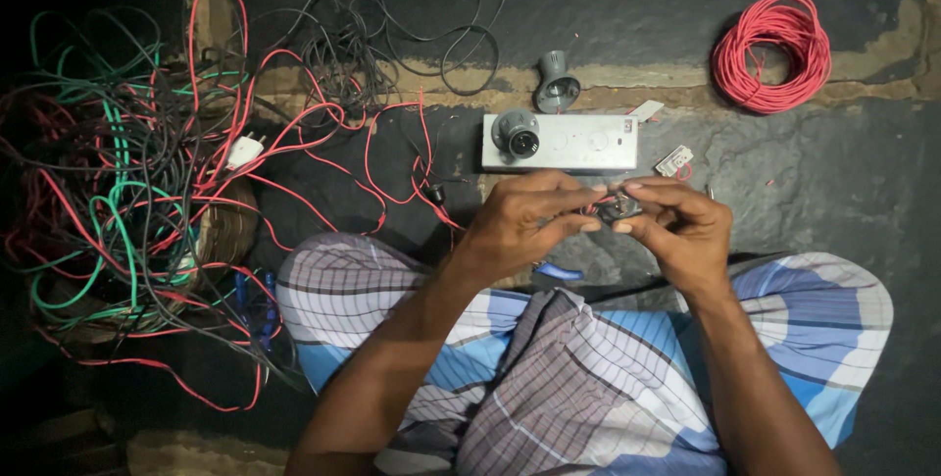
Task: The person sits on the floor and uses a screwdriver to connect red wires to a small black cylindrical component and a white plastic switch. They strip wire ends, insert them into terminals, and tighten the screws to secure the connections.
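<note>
Pinching small fitting (pixel 619 207); both hands (pixel 524 221).

1. Packages: none visible on the floor or among the wires.
2. Labels: none discernible on any item.
3. Signs: none in view.
4. Screens: none in view.

2 hands (pixel 608 221), 2 grey lamp holders (pixel 556 82), 1 red wire coil (pixel 771 51), 1 grey switch box (pixel 578 143).
</note>
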